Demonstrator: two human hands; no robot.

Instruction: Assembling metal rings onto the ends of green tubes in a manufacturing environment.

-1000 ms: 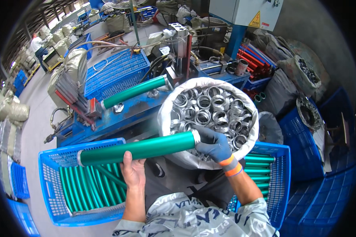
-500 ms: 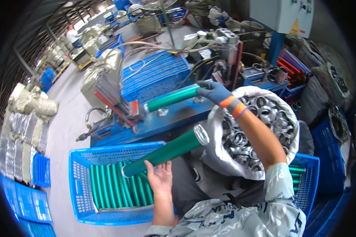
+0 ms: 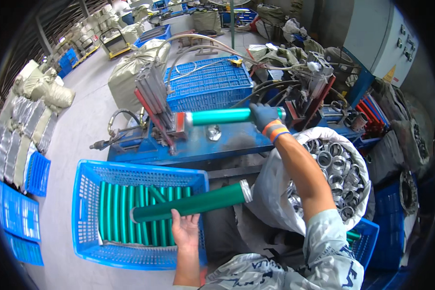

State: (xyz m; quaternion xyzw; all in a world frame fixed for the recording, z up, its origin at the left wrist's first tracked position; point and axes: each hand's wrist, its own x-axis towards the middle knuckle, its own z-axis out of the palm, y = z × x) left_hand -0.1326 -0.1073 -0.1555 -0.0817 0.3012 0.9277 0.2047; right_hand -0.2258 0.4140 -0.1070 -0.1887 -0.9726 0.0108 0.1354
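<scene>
My right hand [image 3: 266, 116], in a dark glove with an orange cuff, is closed round the right part of a green metal tube [image 3: 222, 116]. That tube lies level between the two end blocks of a blue bench machine [image 3: 244, 141]; whether its ends touch them I cannot tell. My bare left hand [image 3: 185, 229] supports a second green tube [image 3: 193, 202] from below, thumb up its near side, the other fingers partly hidden under it. A silver ring [image 3: 246, 191] caps this tube's raised right end. Below it, a blue basket [image 3: 140, 166] holds several more green tubes [image 3: 123, 212].
A white sack [image 3: 270, 198] full of silver rings [image 3: 338, 181] stands at my right, close to my forearm. Another blue basket [image 3: 372, 241] is partly behind it. Hoses [image 3: 203, 41] arch over the bench, and a grey control box [image 3: 382, 38] hangs at the far right.
My right hand has brought its tube level between the machine's end blocks. The tube in my left hand has tilted flatter. The whole view has shifted with my head.
</scene>
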